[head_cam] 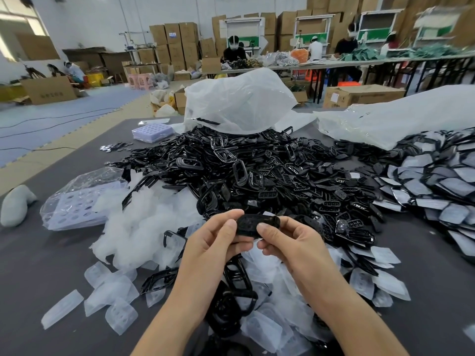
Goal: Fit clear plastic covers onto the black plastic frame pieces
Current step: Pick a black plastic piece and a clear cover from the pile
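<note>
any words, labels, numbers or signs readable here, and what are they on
No text here reads clearly enough to quote.
Floor cardboard box, far left: dark printed characters, too blurred to read.
Stacked carton at the back: blue label, too small to read.
Right-hand carton behind the table: white label with a red mark, too small to read.
Black frame piece being held: no marking visible.
</note>
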Motion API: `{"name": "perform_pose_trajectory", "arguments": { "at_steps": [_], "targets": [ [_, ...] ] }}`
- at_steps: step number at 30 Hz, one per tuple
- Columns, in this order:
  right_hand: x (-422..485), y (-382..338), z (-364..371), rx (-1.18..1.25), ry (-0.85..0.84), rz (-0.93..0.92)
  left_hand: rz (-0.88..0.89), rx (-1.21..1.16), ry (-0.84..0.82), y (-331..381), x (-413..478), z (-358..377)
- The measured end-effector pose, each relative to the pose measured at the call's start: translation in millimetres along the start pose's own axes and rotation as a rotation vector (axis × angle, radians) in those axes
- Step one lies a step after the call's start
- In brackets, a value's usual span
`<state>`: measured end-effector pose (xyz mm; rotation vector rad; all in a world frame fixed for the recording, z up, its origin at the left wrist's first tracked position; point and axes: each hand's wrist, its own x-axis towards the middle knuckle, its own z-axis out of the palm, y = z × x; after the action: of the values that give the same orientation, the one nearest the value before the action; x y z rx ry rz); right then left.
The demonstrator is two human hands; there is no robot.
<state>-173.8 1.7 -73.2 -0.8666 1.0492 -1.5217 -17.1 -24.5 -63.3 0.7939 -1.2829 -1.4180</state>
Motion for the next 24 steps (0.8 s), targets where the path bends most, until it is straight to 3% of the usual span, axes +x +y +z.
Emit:
{"name": "perform_pose_trajectory", "arguments": {
  "at_steps": [6, 12, 16, 24],
  "targets": [
    [-1.9, -1.1, 2.5, -0.058, 0.032, -0.012, -0.024, 0.001, 0.001, -1.5, 0.3, 0.4],
    [-7.0, 4.7, 5.6, -0.364, 0.076, -0.137, 0.086, 0.431, 0.039, -8.4, 1.5, -1.4],
    [-8.8, 7.8, 5.0, -0.464, 0.082, -0.208, 0.163, 0.551, 0.084, -11.4, 0.0, -2.7],
    [-4.0, 0.5, -1.2, -0.378, 0.079, -0.173, 0.231, 0.652, 0.122, -6.9, 2.6, -12.6]
  ]
}}
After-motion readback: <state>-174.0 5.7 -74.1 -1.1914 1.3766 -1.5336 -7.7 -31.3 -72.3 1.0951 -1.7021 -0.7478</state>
